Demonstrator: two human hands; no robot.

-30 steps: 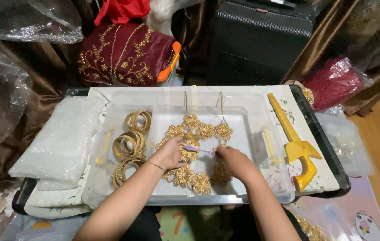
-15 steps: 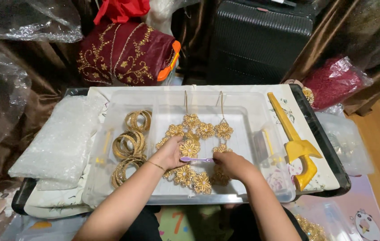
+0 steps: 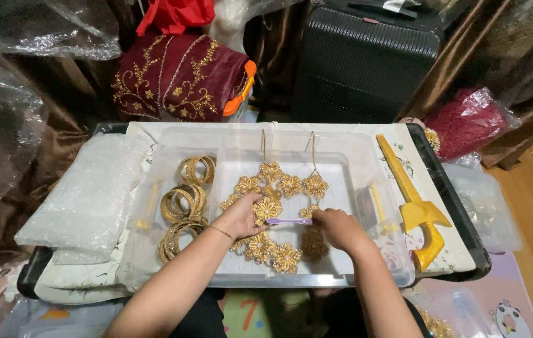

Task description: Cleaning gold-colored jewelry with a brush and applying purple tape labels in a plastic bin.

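Near the middle of the frame, inside a clear plastic bin (image 3: 354, 147), lay a gold flower necklace (image 3: 279, 188), its blossoms spread in a loop across the bin's floor. Both hands worked over its lower half. The left hand (image 3: 239, 217) rested on the left side of the necklace, fingers (image 3: 255, 201) curled down and pressing one of the flowers; whether they pinched it or only held it flat could not be told. The right hand (image 3: 336, 226) sat just to the right, its fingers closed around the handle of a small purple brush (image 3: 286, 221), which lay level between the two hands with its tip touching the flower under the left hand. Gold flowers (image 3: 273, 253) showed below both wrists, toward the lower edge of the bin.

At the left of the bin a stack of gold bangles (image 3: 182, 206) lay well apart from the hands. To the right, on the tabletop, lay a yellow dagger-shaped sheath (image 3: 413, 203). A maroon embroidered cloth (image 3: 176, 78) sat at upper left, a black suitcase (image 3: 366, 59) at upper right.
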